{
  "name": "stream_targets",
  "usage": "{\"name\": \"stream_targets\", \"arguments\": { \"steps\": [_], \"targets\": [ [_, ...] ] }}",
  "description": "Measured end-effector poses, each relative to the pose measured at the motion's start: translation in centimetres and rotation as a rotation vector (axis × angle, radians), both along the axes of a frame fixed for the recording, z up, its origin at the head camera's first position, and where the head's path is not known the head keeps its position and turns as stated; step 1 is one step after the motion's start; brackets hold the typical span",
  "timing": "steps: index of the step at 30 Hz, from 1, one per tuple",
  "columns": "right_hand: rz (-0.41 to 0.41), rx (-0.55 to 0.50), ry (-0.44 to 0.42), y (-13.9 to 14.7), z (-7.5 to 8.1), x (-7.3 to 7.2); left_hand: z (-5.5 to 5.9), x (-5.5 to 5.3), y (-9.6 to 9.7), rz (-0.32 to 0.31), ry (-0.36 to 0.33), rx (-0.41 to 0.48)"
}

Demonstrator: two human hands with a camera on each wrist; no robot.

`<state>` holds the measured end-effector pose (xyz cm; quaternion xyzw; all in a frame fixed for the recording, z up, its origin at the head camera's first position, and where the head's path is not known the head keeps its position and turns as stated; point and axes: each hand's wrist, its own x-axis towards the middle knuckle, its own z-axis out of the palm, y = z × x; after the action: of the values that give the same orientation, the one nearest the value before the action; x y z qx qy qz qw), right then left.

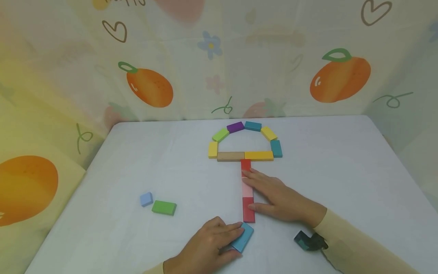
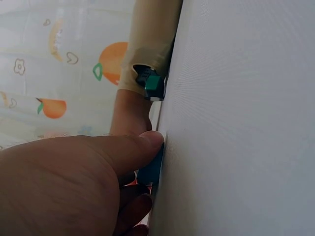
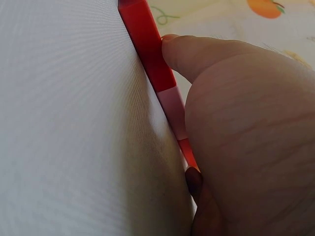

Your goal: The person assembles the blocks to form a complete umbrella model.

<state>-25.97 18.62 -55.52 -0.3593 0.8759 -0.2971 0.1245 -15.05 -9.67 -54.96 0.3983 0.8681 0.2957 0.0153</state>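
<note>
My left hand point(image 1: 210, 243) pinches a blue block point(image 1: 243, 239) between thumb and fingers. That block lies at a slant on the table, by the near end of a straight column of blocks. The column has a dark red block point(image 1: 248, 213) nearest, a pink block point(image 1: 247, 190) in the middle and a red block point(image 1: 245, 164) at the far end. Over the column's right side rests my right hand point(image 1: 282, 199), its fingers extended onto the far blocks. Its thumb touches the dark red block point(image 3: 147, 46), as the right wrist view also shows.
Beyond the column, a tan block point(image 1: 230, 156) and a yellow-orange block point(image 1: 259, 155) form a crossbar under an arch of several coloured blocks, including a purple block point(image 1: 235, 127). A green block point(image 1: 164, 207) and a light blue block point(image 1: 146, 199) lie left on the white table point(image 1: 102, 228).
</note>
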Motion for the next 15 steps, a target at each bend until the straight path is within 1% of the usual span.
{"name": "stream_targets", "arguments": {
  "steps": [3, 5, 10, 13, 15],
  "targets": [
    [-0.001, -0.001, 0.003, 0.01, -0.02, 0.01, 0.12, 0.04, 0.01, -0.005, 0.027, -0.023],
    [-0.002, 0.000, 0.004, 0.01, -0.04, 0.00, 0.17, 0.08, 0.00, -0.008, 0.057, -0.037],
    [0.001, -0.001, 0.004, 0.01, -0.13, -0.08, 0.08, 0.20, 0.04, -0.006, 0.127, -0.036],
    [0.001, -0.001, -0.003, 0.04, -0.19, -0.13, 0.04, 0.25, 0.07, -0.006, 0.145, -0.031],
    [-0.002, -0.001, -0.010, 0.06, -0.20, -0.14, 0.07, 0.27, 0.05, -0.006, 0.141, -0.035]
  ]
}}
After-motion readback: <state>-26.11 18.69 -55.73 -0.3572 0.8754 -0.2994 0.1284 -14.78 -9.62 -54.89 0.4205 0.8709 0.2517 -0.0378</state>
